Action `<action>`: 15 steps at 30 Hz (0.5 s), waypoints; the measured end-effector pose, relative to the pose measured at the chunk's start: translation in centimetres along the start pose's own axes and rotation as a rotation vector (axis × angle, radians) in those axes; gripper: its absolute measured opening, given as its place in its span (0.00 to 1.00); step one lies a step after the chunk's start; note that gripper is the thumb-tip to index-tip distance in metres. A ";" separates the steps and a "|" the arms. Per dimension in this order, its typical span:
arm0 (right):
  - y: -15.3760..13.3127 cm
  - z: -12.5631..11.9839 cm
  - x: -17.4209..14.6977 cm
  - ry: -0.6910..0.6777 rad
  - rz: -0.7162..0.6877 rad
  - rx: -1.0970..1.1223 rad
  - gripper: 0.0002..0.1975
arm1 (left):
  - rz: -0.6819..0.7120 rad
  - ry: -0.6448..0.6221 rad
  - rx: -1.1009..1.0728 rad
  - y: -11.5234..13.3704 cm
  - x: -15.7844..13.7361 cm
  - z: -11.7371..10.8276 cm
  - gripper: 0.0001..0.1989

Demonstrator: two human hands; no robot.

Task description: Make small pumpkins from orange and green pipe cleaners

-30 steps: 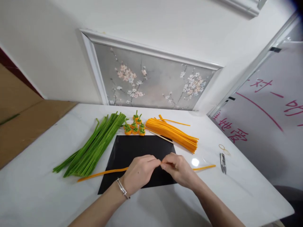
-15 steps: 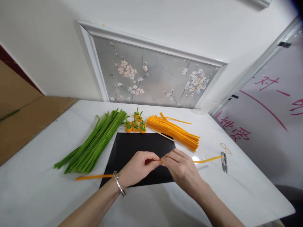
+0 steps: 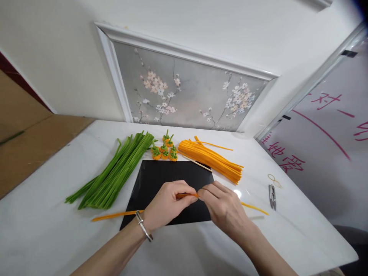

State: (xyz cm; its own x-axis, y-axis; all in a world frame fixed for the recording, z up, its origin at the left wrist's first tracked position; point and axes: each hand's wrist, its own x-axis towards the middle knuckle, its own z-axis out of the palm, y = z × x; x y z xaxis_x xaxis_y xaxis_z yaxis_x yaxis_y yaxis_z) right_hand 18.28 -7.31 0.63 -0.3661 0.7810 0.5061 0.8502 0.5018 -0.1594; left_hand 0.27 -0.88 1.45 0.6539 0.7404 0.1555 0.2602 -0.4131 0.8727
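Observation:
Above the black mat (image 3: 169, 174), my left hand (image 3: 169, 203) is closed in a pinch on orange pipe cleaners (image 3: 115, 216), whose ends stick out left past my wrist. My right hand (image 3: 222, 201) pinches the same orange strand right beside the left fingertips. A strand end (image 3: 255, 208) pokes out to the right behind that hand. The two hands nearly touch, and their fingers partly hide the join. Beyond the mat stand several small orange and green pieces (image 3: 165, 153) with upright green stems.
A bundle of green pipe cleaners (image 3: 117, 172) lies left, an orange bundle (image 3: 211, 159) right, with a thin stick (image 3: 198, 163) along it. Thread snips (image 3: 272, 197) and rubber bands (image 3: 274, 180) rest at the right. A cardboard box (image 3: 43, 142) borders the white table (image 3: 184, 249) on the left.
The right-hand end of the orange strand has swung down and toward me, away from the snips. More orange strand shows between my left fingers. Both hands stay nearly in place.

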 end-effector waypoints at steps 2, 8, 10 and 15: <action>0.0 0.0 0.0 -0.015 0.000 0.015 0.15 | 0.021 0.006 0.020 0.0 0.0 0.1 0.07; 0.4 0.2 0.2 -0.121 0.091 0.244 0.14 | 0.160 0.018 0.157 -0.3 -0.1 0.2 0.09; 0.5 0.1 0.2 -0.145 0.150 0.339 0.14 | 0.189 0.013 0.181 -0.5 -0.2 0.2 0.10; 0.5 0.2 0.1 -0.224 0.292 0.531 0.13 | 0.239 -0.025 0.261 -1.0 -0.4 0.2 0.10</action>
State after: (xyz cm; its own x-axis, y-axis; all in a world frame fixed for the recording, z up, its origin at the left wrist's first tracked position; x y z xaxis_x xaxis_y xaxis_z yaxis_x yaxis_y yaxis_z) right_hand 18.65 -6.92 0.41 -0.2672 0.9430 0.1984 0.6447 0.3279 -0.6905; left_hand -0.11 -0.85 0.45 0.7344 0.5949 0.3267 0.2689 -0.6970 0.6647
